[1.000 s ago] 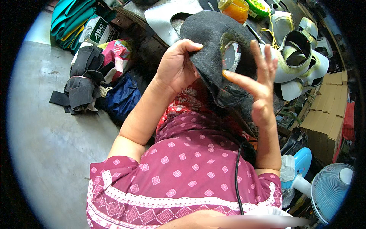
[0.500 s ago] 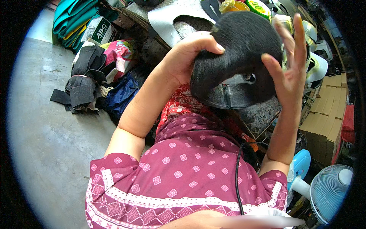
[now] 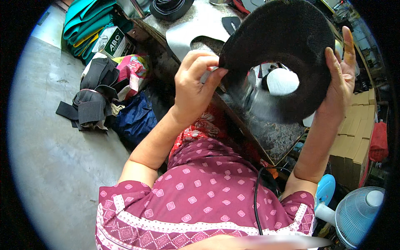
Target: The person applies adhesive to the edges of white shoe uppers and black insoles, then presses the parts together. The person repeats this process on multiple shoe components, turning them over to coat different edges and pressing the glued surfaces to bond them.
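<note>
1. Left hand [image 3: 196, 85] is pinching black ring-shaped piece [image 3: 277, 35] by its edge, fingertips closed.
2. Right hand [image 3: 341, 77] is touching the opposite edge, fingers extended.
3. Piece is hanging above the workbench [image 3: 277, 143].

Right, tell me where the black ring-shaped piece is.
In the head view, the black ring-shaped piece is right of centre at the top, between the left hand, pinching its left edge, and the right hand, at its right edge.

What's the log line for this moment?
left hand: pinches black ring-shaped piece | right hand: at its right edge | white sheet: on worktable
</note>
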Demonstrator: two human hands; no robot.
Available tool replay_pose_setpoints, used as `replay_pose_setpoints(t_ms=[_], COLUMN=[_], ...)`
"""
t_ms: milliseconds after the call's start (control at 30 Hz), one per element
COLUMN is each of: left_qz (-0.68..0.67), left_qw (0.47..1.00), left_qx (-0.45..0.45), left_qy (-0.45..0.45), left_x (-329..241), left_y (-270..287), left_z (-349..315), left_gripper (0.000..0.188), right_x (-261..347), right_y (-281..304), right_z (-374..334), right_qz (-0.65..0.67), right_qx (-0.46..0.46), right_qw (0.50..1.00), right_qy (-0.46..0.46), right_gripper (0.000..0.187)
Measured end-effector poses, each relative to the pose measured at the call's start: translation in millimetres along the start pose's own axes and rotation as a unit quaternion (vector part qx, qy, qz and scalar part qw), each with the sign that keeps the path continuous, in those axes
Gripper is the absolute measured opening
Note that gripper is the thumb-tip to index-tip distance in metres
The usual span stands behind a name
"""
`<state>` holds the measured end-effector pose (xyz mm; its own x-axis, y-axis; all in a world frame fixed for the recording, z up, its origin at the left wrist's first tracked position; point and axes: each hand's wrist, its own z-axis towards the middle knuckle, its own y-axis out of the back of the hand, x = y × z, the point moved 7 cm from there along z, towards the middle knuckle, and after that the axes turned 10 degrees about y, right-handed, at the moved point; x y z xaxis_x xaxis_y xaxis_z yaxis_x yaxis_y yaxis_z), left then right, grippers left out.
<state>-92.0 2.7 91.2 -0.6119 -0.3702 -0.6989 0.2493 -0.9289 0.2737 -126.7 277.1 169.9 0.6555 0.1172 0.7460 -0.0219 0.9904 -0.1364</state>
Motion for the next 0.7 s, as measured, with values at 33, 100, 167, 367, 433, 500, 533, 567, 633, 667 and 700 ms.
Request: replay_pose_setpoints(t_ms=[33, 100, 167, 367, 433, 500, 533, 567, 633, 667, 700], left_qz=[-0.011, -0.037, -0.052, -0.179, -0.154, -0.222, -0.235, -0.248, -0.248, -0.254, -0.257], left_qw=[1.0, 0.999, 0.997, 0.964, 0.977, 0.961, 0.956, 0.951, 0.953, 0.952, 0.952], left_qx=[0.009, 0.028, 0.023, 0.003, 0.015, 0.017, 0.017, 0.016, 0.025, 0.027, 0.03], left_qy=[-0.001, 0.005, 0.051, 0.195, 0.149, 0.162, 0.172, 0.182, 0.173, 0.168, 0.166], left_x=[-1, -7, -10, -6, -15, -15, -13, -11, -11, -11, -10], left_y=[2, 5, 3, 29, 47, 60, 65, 68, 70, 70, 69], left_z=[2, 1, -3, -11, -11, -13, -13, -13, -11, -10, -8], left_gripper=[0.034, 0.03, 0.022, 0.022, 0.025, 0.031, 0.033, 0.035, 0.036, 0.036, 0.036], right_x=[-3, -7, -10, -21, -50, -70, -79, -87, -103, -112, -117], right_y=[-1, -8, -17, -27, -19, -9, -7, -6, -8, -11, -15], right_z=[2, 6, 8, 11, 17, 32, 38, 42, 48, 49, 50], right_qz=[0.022, 0.06, 0.091, -0.318, -0.23, -0.44, -0.511, -0.554, -0.607, -0.62, -0.632], right_qx=[0.001, 0.007, 0.012, 0.089, 0.116, 0.178, 0.213, 0.246, 0.294, 0.31, 0.32], right_qw=[1.0, 0.998, 0.996, 0.941, 0.966, 0.88, 0.833, 0.793, 0.726, 0.704, 0.679], right_qy=[-0.006, -0.012, -0.013, 0.074, -0.02, -0.001, 0.025, 0.068, 0.132, 0.155, 0.193], right_gripper=[0.062, 0.06, 0.058, 0.068, 0.064, 0.047, 0.042, 0.04, 0.039, 0.04, 0.04])
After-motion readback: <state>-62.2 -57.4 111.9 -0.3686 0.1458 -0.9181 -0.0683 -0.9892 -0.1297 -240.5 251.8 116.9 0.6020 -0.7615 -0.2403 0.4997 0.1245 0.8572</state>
